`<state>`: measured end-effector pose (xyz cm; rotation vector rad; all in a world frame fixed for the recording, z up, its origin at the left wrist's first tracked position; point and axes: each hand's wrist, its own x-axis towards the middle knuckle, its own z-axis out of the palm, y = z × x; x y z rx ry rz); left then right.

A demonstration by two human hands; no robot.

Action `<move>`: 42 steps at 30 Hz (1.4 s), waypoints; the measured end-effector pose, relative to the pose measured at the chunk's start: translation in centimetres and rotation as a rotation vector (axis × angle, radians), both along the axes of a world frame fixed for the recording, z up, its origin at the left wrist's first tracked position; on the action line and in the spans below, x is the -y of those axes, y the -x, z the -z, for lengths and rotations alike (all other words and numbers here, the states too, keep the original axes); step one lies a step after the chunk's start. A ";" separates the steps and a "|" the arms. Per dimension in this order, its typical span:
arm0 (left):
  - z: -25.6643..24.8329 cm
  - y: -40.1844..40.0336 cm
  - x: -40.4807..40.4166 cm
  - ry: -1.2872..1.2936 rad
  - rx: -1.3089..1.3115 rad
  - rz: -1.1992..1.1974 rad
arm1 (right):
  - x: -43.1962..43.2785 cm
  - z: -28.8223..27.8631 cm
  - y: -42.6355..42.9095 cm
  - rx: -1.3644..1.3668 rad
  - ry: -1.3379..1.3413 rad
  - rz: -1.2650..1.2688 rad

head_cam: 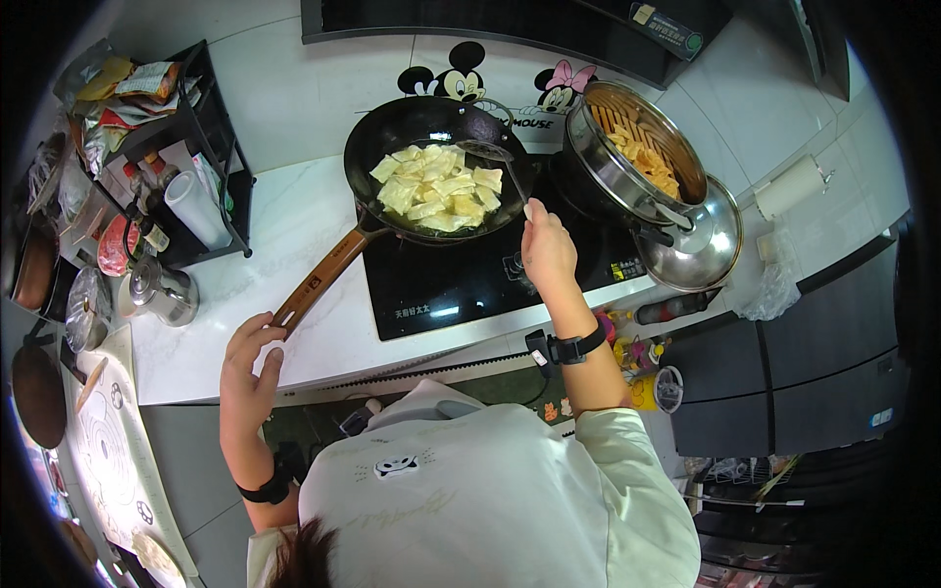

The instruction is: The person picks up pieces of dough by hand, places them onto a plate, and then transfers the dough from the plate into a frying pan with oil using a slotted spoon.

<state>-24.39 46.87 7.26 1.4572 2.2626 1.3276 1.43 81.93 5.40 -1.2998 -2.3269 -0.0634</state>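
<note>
A black wok (390,125) stands on the glass cooktop (448,294). Pale, flat pieces of food (437,184), which look like dough or wrappers, lie in shallow oil inside it. My right hand (549,246) grips the thin handle of a metal skimmer (484,151), whose head rests over the wok's right side, beside the food. The wok's wooden handle (316,283) points towards me and to the left. At its end is my left hand (250,360), thumb and fingers apart, with the fingertips at or just touching the wood; exact contact is hard to tell.
Right of the wok, a steel steamer pot (588,136) holds golden-brown food (643,162), with a metal lid (695,246) below it. A black rack (213,140) with bottles and packets stands at left, near a metal pitcher (165,290). A dark hood (470,22) overhangs the back.
</note>
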 end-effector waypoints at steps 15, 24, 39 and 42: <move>0.4 0.2 0.2 -0.002 -0.001 0.013 | 0.1 1.4 -1.9 0.104 -0.038 -0.034; 0.1 1.2 0.8 0.015 -0.009 0.044 | 3.4 3.6 -5.8 -0.322 -0.050 -0.042; 0.4 2.3 -1.8 -0.022 -0.116 0.186 | 18.0 3.7 -10.8 -0.381 -0.081 0.037; 0.4 0.7 -1.7 -0.066 -0.137 0.149 | 19.1 4.2 -11.5 -0.381 -0.023 -0.003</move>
